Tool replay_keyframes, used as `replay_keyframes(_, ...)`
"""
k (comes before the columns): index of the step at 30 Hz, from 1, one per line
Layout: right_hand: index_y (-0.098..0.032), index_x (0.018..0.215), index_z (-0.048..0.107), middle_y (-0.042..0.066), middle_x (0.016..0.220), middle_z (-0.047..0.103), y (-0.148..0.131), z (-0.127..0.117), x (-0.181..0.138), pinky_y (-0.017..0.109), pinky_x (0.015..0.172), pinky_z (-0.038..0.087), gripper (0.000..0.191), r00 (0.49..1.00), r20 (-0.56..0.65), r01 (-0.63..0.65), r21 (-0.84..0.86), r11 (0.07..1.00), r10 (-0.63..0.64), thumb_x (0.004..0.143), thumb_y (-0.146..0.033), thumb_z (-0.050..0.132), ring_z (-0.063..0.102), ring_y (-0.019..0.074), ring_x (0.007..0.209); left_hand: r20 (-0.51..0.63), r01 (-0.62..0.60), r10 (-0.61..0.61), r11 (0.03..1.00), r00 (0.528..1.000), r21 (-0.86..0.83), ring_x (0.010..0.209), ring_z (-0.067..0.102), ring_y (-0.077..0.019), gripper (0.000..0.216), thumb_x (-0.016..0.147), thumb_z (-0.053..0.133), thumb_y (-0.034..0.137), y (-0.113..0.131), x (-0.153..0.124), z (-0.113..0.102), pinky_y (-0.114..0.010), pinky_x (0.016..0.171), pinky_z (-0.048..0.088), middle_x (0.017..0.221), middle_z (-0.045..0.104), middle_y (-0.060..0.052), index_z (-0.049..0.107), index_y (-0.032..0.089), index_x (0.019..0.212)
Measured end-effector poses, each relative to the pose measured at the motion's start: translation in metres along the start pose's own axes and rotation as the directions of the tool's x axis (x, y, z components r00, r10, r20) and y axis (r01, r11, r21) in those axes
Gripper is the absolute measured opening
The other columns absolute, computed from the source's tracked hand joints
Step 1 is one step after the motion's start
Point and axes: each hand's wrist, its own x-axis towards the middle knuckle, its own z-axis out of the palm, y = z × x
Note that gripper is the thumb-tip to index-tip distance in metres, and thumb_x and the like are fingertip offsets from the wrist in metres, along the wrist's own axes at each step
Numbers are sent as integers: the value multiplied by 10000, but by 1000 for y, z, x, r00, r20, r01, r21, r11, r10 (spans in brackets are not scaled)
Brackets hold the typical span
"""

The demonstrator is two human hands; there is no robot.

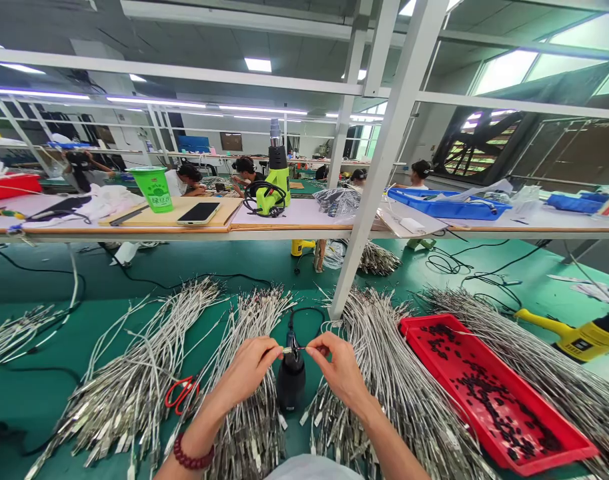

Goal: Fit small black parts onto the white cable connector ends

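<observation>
My left hand (248, 365) pinches a pale cable end (287, 350) between thumb and fingertips. From the other side, my right hand (340, 371) closes its thumb and index finger on a thin dark wire end (303, 348); whether both belong to one cable I cannot tell. Both hands meet over a black upright tool (291, 383) with a rounded body. Bundles of white cables with metal plugs lie on either side, one left bundle (254, 333) under my left forearm and a right bundle (379, 353) beside my right hand. Red-handled scissors (182, 393) lie left of my left forearm.
A red tray (567, 437) with small black pieces sits at right, near a yellow heat gun (581, 340). A white post (369, 213) rises ahead. The shelf (304, 217) holds a green cup (154, 190), phone (198, 213) and green heat gun (278, 177). People sit beyond.
</observation>
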Motion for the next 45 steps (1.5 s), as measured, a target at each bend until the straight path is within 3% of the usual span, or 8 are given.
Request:
replay_keyframes(5, -204, 774, 667, 15, 707, 615, 2, 0, 0, 266, 593, 422, 149, 1000, -11, 10, -2, 1000, -10, 868, -236, 555, 556, 162, 649, -27, 24, -23, 999, 999, 31, 602, 480, -146, 343, 899, 435, 370, -1, 4, 2, -258, 585, 296, 641, 593, 4, 622, 178, 685)
replay_keyframes(19, -201, 794, 650, -2, 733, 591, 1, 0, 1, 255, 618, 397, 82, 1000, 5, 0, 8, 1000, 0, 845, -168, 594, 548, 154, 691, -80, 29, -33, 998, 996, -56, 632, 493, -138, 187, 840, 552, 286, -5, 5, 6, -231, 584, 319, 687, 584, 13, 586, 172, 696)
replay_keyframes(29, -199, 804, 629, 4, 737, 580, 4, -1, -1, 255, 612, 377, 159, 999, 39, 6, 6, 1000, -6, 913, -236, 518, 515, 153, 671, 0, 25, -25, 1000, 1000, -11, 577, 429, -124, 385, 940, 396, 381, -7, 3, 5, -235, 579, 272, 585, 515, 39, 619, 174, 704)
replay_keyframes(34, -205, 801, 612, 4, 736, 564, 3, -2, -2, 257, 599, 360, 185, 998, 61, -3, -19, 1000, 5, 930, -269, 495, 495, 157, 664, 11, 43, -42, 995, 999, -85, 582, 404, -118, 285, 902, 481, 416, -7, 1, 4, -214, 548, 262, 616, 478, 53, 594, 183, 781)
replay_keyframes(45, -204, 757, 595, -6, 689, 536, 4, 0, -2, 266, 589, 333, 259, 996, 91, 9, -90, 996, -1, 952, -302, 457, 472, 156, 639, 20, 12, -12, 1000, 1000, 7, 544, 389, -109, 429, 947, 381, 407, -9, 4, 5, -229, 565, 245, 535, 418, 57, 527, 164, 624)
